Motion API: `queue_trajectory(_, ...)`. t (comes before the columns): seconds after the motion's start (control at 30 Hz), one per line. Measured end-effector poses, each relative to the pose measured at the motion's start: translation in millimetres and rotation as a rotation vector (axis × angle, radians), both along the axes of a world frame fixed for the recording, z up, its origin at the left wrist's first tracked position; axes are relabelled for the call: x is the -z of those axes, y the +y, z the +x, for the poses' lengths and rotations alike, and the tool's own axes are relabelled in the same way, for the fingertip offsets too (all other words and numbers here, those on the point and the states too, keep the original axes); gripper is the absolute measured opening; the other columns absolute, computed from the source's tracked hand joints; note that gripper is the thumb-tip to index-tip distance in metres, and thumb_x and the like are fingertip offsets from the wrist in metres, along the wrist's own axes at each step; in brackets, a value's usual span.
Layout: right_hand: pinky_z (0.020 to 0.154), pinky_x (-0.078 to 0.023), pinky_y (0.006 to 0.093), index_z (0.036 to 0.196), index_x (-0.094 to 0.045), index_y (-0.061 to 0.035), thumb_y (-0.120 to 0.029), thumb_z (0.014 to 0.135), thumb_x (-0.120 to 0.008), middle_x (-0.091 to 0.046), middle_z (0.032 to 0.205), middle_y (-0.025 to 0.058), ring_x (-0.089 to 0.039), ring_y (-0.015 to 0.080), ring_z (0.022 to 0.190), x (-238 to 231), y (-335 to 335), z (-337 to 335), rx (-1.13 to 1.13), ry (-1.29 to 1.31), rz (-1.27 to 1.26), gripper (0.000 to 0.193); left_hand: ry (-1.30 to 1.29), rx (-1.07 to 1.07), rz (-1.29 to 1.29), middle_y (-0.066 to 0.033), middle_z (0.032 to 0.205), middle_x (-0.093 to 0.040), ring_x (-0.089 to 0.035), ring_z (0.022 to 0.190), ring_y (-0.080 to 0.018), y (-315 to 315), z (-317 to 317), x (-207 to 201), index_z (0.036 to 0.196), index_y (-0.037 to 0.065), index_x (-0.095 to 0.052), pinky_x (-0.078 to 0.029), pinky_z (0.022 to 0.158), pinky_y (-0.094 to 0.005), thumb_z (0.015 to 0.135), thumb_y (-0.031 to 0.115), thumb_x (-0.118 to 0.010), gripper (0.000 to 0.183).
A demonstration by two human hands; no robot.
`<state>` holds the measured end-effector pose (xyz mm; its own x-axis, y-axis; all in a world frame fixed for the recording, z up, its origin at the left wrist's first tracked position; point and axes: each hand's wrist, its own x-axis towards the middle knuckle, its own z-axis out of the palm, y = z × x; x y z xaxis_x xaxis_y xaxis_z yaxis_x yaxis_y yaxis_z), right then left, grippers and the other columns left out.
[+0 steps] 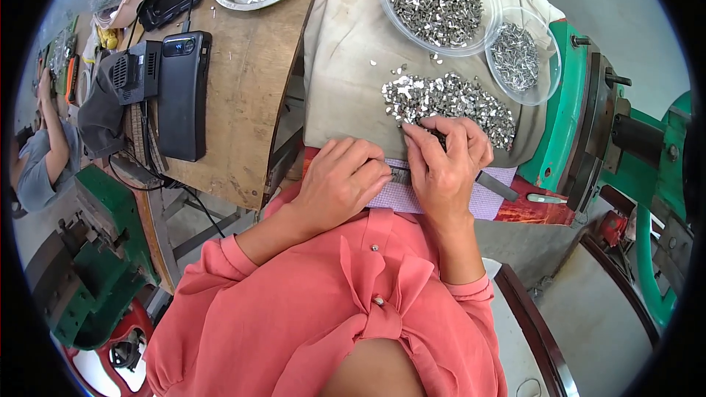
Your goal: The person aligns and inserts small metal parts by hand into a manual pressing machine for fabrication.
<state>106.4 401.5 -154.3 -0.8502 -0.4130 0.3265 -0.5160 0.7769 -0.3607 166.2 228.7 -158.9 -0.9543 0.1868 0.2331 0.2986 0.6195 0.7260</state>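
Brown wooden bench (254,51) is showing a scuffed, bare-wood top. Right of the wooden bench, a beige cloth-covered bench (338,95) is standing, its red-painted edge (518,211) peeking out. Farther right of the wooden bench, past the covered one, a green machine (665,154) is rising. Smooth grey floor (625,15) is stretching out well right of the wooden bench. Lower left of the wooden bench, a second green machine (114,220) is sitting; a red curved frame, kind unclear, is showing beneath. Well to the lower right of the wooden bench, a dark-edged pale panel (599,294) is showing. Light is falling bright and fairly even.
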Motion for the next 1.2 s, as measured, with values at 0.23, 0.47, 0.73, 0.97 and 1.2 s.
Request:
queue_trajectory(0.23, 0.094, -0.029, 0.0385, 0.09, -0.076, -0.0206, -0.016, 0.074, -0.079, -0.063, 0.105, -0.0059, -0.052, 0.0206, 0.108, -2.8, 0.8, -0.5, -0.026, -0.014, 0.015, 0.017, -0.036, 0.011, 0.017, -0.0067, 0.098, -0.06, -0.059, 0.087, -0.0258, -2.5, 1.9, 0.3, 0.091, 0.006, -0.065, -0.046, 0.076, -0.0377, 0.074, 0.01, -0.079, 0.022)
queue_trajectory(0.47, 0.094, -0.029, 0.039, 0.089, -0.076, -0.0198, -0.014, 0.072, -0.081, -0.063, 0.105, -0.006, -0.052, 0.0207, 0.105, -1.8, 7.2, 6.0, 0.046, -0.031, -0.046, 0.018, -0.068, 0.001, 0.045, -0.0109, 0.108, -0.059, -0.06, 0.095, -0.0294, -6.9, 10.1, 2.9, 0.101, 0.005, -0.062, -0.049, 0.08, -0.039, 0.075, 0.012, -0.082, 0.034)
queue_trajectory(0.73, 0.094, -0.029, 0.04, 0.086, -0.075, -0.0207, -0.015, 0.07, -0.08, -0.062, 0.107, -0.0054, -0.052, 0.0216, 0.108, -3.2, 0.1, -1.8, -0.008, -0.002, -0.044, 0.018, -0.082, 0.006, 0.07, -0.0148, 0.113, -0.057, -0.06, 0.101, -0.0317, -7.9, 12.6, 4.5, 0.104, 0.003, -0.06, -0.051, 0.084, -0.039, 0.074, 0.011, -0.083, 0.038)
queue_trajectory(0.97, 0.095, -0.029, 0.0405, 0.085, -0.072, -0.0169, -0.016, 0.075, -0.078, -0.062, 0.108, -0.0051, -0.05, 0.0218, 0.11, 0.6, -7.3, -6.5, -0.005, 0.001, -0.018, 0.012, -0.092, 0.012, 0.06, -0.0135, 0.112, -0.058, -0.06, 0.099, -0.0311, -6.8, 11.1, 2.9, 0.102, 0.004, -0.061, -0.05, 0.083, -0.039, 0.074, 0.01, -0.082, 0.035)
queue_trajectory(1.2, 0.092, -0.031, 0.0395, 0.084, -0.071, -0.0169, -0.013, 0.07, -0.08, -0.064, 0.106, -0.0033, -0.052, 0.0241, 0.106, -10.7, 21.7, 19.1, 0.036, -0.092, -0.119, 0.017, -0.07, 0.014, 0.025, -0.0097, 0.107, -0.06, -0.06, 0.095, -0.028, -1.3, 7.5, 0.7, 0.095, 0.006, -0.064, -0.047, 0.082, -0.0391, 0.074, 0.01, -0.081, 0.027)
